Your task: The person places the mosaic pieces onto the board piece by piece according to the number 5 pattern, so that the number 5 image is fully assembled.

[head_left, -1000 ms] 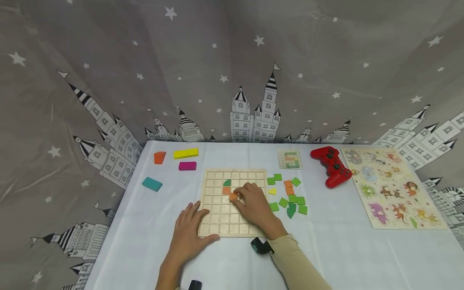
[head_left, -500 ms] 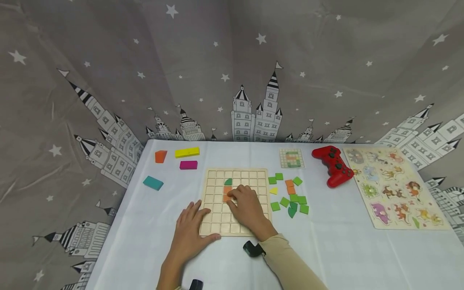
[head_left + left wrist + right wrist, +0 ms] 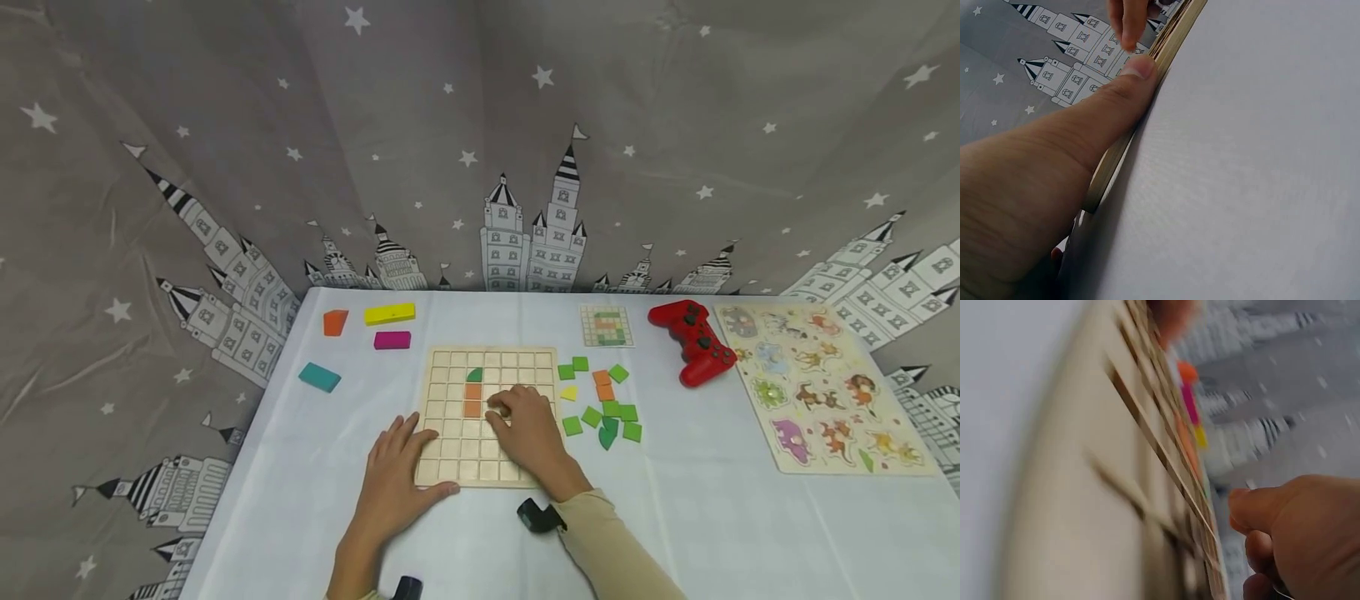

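On the counter, the wooden grid board point(image 3: 457, 450) is steadied by the flat left hand point(image 3: 395, 483); the empty, loosely curled right hand point(image 3: 528, 433) rests just right of the orange tiles point(image 3: 472, 399).

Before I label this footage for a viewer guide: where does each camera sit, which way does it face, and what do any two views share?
Head: above, facing forward and down at the wooden grid board; both hands and a sleeve show.
Left wrist: low on the tablecloth, along the board's edge; the left hand shows, thumb against it.
Right wrist: low over the board, blurred; the right hand shows, curled.
Shared: all three see the board.
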The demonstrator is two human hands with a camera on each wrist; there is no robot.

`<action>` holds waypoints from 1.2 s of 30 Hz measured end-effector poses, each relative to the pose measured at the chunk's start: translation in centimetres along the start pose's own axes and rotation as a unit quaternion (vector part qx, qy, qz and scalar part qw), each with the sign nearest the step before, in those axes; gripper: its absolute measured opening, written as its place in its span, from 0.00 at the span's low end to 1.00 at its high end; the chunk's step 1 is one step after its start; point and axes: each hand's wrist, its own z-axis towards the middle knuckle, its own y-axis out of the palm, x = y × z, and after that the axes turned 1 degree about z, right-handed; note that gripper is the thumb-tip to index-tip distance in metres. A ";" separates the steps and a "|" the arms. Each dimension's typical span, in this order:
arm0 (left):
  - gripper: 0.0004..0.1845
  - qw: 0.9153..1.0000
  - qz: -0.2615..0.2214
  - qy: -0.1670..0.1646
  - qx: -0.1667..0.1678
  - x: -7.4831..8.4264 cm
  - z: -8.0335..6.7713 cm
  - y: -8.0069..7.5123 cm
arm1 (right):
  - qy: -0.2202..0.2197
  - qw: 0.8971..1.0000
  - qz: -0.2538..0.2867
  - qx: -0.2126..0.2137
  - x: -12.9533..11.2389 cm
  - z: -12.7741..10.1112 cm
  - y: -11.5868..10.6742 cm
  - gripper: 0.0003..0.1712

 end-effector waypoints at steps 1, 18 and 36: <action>0.47 1.000 0.000 -0.001 0.001 0.0 0.0 0.0 | 0.006 1.000 0.013 0.005 0.6 0.0 -0.6 0.09; 0.47 1.000 -0.001 -0.015 -0.012 0.0 -0.1 0.4 | 0.137 0.989 -0.047 0.008 12.4 -0.6 -9.4 0.20; 0.47 1.000 -0.006 -0.016 -0.003 0.1 -0.1 0.1 | 0.172 0.984 -0.052 -0.009 11.7 0.1 -9.4 0.20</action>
